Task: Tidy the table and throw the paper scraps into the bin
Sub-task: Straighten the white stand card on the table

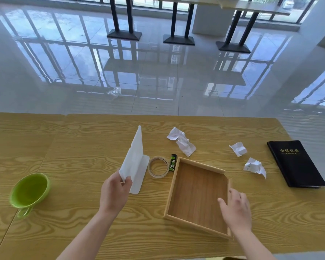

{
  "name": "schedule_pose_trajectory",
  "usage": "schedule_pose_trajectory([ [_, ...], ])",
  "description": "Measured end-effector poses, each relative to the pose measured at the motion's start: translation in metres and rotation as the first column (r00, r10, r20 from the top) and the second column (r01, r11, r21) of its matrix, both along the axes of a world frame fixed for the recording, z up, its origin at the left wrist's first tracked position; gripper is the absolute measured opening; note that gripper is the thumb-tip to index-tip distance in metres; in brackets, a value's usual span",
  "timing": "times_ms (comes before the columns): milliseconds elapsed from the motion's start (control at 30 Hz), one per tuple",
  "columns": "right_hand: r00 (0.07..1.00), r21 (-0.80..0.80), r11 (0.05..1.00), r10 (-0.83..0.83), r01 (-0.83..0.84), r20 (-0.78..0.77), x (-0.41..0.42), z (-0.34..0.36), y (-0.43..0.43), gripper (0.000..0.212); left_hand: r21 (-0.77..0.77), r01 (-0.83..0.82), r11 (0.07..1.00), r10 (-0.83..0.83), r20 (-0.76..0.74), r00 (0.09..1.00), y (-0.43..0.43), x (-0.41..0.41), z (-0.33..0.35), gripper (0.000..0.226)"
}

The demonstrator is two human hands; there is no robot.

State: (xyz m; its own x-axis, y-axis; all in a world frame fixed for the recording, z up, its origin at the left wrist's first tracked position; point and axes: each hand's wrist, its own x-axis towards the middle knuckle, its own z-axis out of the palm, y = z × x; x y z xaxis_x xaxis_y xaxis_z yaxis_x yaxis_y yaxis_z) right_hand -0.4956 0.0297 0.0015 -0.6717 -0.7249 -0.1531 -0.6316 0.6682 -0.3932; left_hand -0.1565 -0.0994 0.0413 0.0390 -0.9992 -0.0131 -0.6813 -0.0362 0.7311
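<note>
A person's left hand (115, 190) pinches the near edge of a white L-shaped bookend (134, 162), holding it upright, likely to move it. The right hand (236, 207) rests fingers spread on the right rim of an empty wooden tray (197, 194), seemingly steadying it. Three crumpled paper scraps (181, 141) lie apart on the wooden table (73, 147) beyond the tray. No bin is visible.

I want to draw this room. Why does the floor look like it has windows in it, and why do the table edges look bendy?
In the head view, the glossy floor mirrors the bright windows, giving glare; the wide-angle lens curves the table edges; the right hand looks slightly blurred, while the left hand and paper scraps stay fairly sharp.
</note>
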Motion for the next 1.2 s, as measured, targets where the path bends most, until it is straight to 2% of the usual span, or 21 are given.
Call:
schedule_pose_trajectory([
  [67, 0.998, 0.085, 0.995, -0.058, 0.055, 0.037, -0.008, -0.005, -0.003, 0.056, 0.009, -0.006, 1.0, 0.006, 0.01, 1.0, 0.001, -0.001, -0.003, 0.029],
  [133, 0.992, 0.101, 0.989, -0.11, 0.103, 0.067, -0.015, -0.008, -0.008, 0.058, 0.002, -0.009, 1.0, 0.009, 0.016, 1.0, 0.002, -0.001, -0.005, 0.029],
  [233, 0.976, 0.168, 0.973, -0.182, 0.16, 0.123, -0.025, -0.011, -0.012, 0.048, 0.005, -0.017, 1.0, 0.017, 0.025, 1.0, 0.003, -0.001, -0.006, 0.03],
  [467, 0.996, 0.178, 0.983, -0.059, 0.046, 0.065, -0.03, -0.013, -0.021, 0.013, -0.03, -0.034, 0.999, 0.035, 0.011, 0.999, 0.01, -0.004, -0.005, 0.032],
  [733, 0.988, 0.155, 0.976, 0.151, -0.154, 0.035, -0.029, -0.014, -0.056, 0.016, -0.031, -0.143, 0.989, 0.143, 0.011, 0.99, 0.011, 0.007, -0.008, 0.03],
  [900, 0.976, 0.126, 0.968, 0.209, -0.215, 0.06, -0.016, -0.018, -0.085, 0.021, -0.021, -0.246, 0.969, 0.246, 0.04, 0.968, 0.008, 0.021, -0.006, 0.026],
  [1067, 0.963, 0.115, 0.958, 0.25, -0.262, 0.103, 0.004, -0.02, -0.107, 0.014, 0.017, -0.353, 0.935, 0.352, 0.056, 0.934, 0.001, 0.036, -0.004, 0.026],
  [1200, 0.948, 0.096, 0.946, 0.299, -0.31, 0.114, 0.017, -0.021, -0.122, 0.016, 0.037, -0.405, 0.913, 0.404, 0.044, 0.914, -0.009, 0.045, -0.003, 0.023],
])
